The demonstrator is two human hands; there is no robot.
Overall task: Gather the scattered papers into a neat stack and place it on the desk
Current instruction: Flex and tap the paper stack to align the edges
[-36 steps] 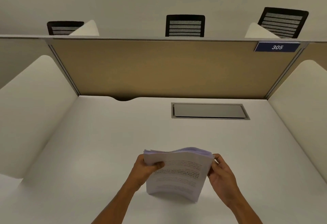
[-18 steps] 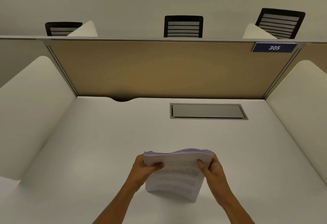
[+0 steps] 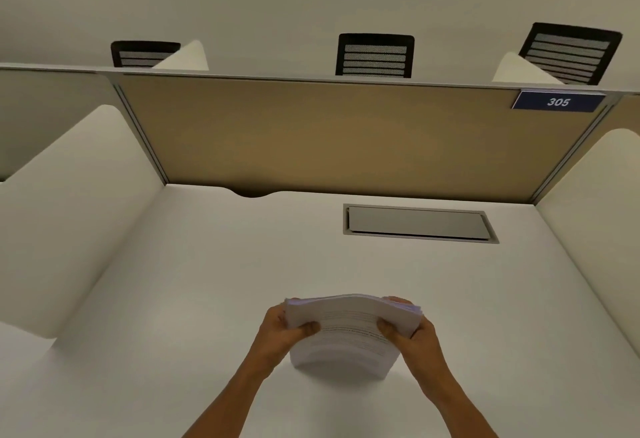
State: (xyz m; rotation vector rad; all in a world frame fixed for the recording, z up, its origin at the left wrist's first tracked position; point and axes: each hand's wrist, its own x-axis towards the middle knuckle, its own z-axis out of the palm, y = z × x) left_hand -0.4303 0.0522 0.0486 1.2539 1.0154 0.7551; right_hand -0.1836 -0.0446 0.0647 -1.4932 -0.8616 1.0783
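Printed paper stack (image 3: 349, 330), matt smooth desk (image 3: 207, 281), fabric-look partition (image 3: 329, 139), mesh chair backs (image 3: 375, 56)

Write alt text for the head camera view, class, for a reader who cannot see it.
Two hands, left hand and right hand, grip a stack of papers upright by its sides, its lower edge on a white desk. Behind it are a tan partition and a blue sign reading 305.

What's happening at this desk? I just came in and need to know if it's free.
A person is holding a stack of printed papers upright in both hands, its lower edge on or just above the white desk. The left hand grips the left side and the right hand the right side, thumbs on the front sheet. The stack bows and its top edges are not quite flush. It has not yet been laid flat.
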